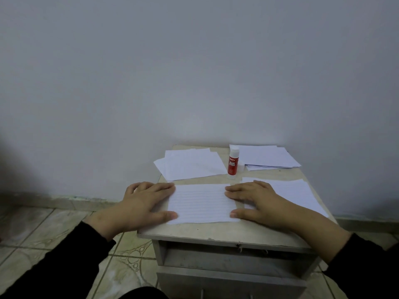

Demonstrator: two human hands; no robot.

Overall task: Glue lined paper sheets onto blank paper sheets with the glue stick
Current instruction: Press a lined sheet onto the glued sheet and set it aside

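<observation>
On the tabletop, both hands, left hand and right hand, press the lined sheet with flat, spread fingers; uneven pressure could shift it crooked. Glue stick stands behind.

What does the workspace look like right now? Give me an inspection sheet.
Surface: small beige cabinet top, worn front edge.
Job's things: white lined paper sheet flat at front; red-and-white glue stick upright behind it, capped; paper stacks at back left, back right and right.
Clutter: nothing seen.
Grippers: left hand and right hand press flat on the sheet's ends.
Cables: nothing seen.
Surroundings: plain white wall, patterned tiled floor.
</observation>
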